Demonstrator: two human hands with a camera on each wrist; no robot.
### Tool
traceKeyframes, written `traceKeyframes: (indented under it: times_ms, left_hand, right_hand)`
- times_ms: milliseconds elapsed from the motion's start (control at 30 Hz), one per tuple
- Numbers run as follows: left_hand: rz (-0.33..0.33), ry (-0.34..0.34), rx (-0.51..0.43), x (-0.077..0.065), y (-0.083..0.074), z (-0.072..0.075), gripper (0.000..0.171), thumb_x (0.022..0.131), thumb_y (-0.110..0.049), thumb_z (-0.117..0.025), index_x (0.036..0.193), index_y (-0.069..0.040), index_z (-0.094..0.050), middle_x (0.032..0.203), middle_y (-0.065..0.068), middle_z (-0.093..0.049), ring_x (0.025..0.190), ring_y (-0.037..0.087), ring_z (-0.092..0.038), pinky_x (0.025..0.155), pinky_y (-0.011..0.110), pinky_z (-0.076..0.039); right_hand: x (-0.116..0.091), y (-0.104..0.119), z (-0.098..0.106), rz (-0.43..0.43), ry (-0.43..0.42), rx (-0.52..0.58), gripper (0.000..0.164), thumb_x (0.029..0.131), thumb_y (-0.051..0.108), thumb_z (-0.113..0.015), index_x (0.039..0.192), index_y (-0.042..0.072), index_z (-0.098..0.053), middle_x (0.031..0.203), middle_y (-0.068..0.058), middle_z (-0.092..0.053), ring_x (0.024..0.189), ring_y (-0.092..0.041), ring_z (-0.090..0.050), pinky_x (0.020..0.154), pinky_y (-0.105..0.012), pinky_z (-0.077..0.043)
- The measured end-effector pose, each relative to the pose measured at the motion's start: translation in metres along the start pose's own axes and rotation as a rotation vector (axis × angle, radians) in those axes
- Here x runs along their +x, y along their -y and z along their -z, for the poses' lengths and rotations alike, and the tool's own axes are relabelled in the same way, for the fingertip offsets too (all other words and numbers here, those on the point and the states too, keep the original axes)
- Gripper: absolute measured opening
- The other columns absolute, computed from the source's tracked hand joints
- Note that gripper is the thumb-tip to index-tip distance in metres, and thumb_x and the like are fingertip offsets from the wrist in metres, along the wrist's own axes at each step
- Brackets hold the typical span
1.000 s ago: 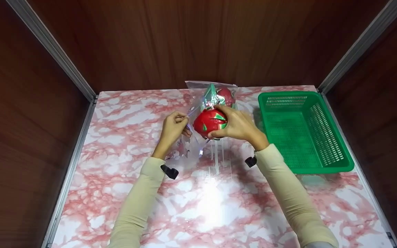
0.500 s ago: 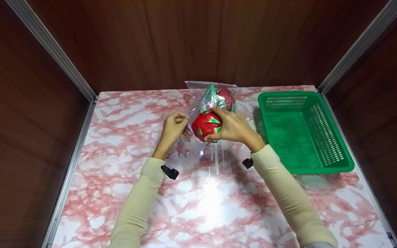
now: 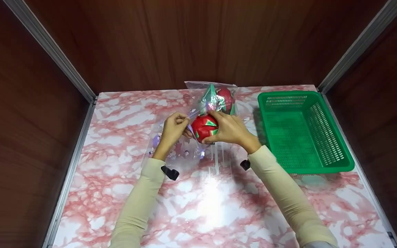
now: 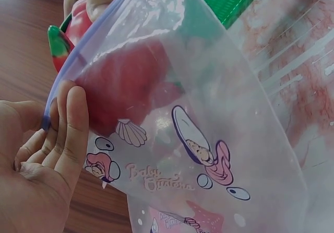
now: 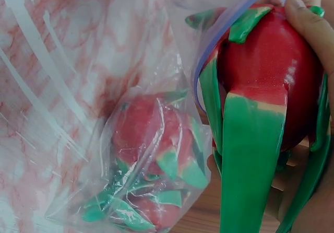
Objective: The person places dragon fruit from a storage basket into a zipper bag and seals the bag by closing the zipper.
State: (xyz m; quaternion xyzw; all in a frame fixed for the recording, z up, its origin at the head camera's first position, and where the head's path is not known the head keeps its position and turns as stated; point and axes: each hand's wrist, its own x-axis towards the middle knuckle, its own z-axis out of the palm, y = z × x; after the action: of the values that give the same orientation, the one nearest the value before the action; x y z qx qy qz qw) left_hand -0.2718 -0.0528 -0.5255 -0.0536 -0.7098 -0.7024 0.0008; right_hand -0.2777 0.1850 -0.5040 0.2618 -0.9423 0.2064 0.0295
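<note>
My left hand [image 3: 175,130] pinches the purple zip edge of a clear printed zip bag [image 4: 240,139] and holds its mouth apart. With thumb and fingers spread round it, my right hand [image 3: 232,129] grips a red dragon fruit [image 3: 203,128] with painted-looking green scales. The fruit is at the bag's mouth; in the left wrist view a red shape shows through the film, and in the right wrist view the zip edge [image 5: 201,68] runs beside it. My right palm hides the fruit's right side in the head view.
Just behind the hands lies another clear bag [image 5: 117,154] with red and green dragon fruits inside. A green plastic basket [image 3: 310,170] stands at the right. Dark wood panels [image 3: 198,41] close off the back and both sides of the marbled table [image 3: 115,193].
My right hand has brought the dragon fruit left and slightly toward me, up to the bag's mouth. My left hand has kept its pinch in nearly the same spot.
</note>
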Motion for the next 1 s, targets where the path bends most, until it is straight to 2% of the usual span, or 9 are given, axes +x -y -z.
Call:
traceKeyframes:
  times_ms: [400,800,1000]
  left_hand:
    - [0.009,-0.006,0.005,-0.001,-0.001,-0.001,0.011,0.104,-0.001,-0.060,0.106,0.007,-0.066,0.066,0.001,-0.071,0.047,0.012,-0.066,0.048,0.029,-0.061]
    - [0.025,-0.025,0.020,-0.003,-0.003,-0.001,0.011,0.103,-0.002,-0.060,0.106,0.007,-0.066,0.064,0.001,-0.069,0.046,0.011,-0.064,0.046,0.027,-0.059]
    - [0.020,0.003,0.007,-0.002,-0.005,-0.002,0.013,0.104,-0.003,-0.061,0.107,0.008,-0.067,0.066,0.003,-0.070,0.047,0.012,-0.065,0.047,0.028,-0.060]
  right_hand:
    - [0.006,0.003,-0.005,0.007,-0.003,-0.068,0.115,0.064,0.080,-0.088,0.152,0.014,-0.054,0.135,-0.016,-0.071,0.102,-0.037,-0.075,0.089,-0.053,-0.065]
    - [0.008,0.003,-0.011,0.032,-0.008,-0.087,0.108,0.064,0.071,-0.094,0.145,0.012,-0.056,0.130,-0.017,-0.073,0.102,-0.036,-0.076,0.089,-0.052,-0.066]
    - [0.011,0.005,-0.013,0.045,0.000,-0.071,0.106,0.067,0.064,-0.096,0.147,0.009,-0.054,0.130,-0.019,-0.073,0.104,-0.035,-0.076,0.088,-0.051,-0.066]
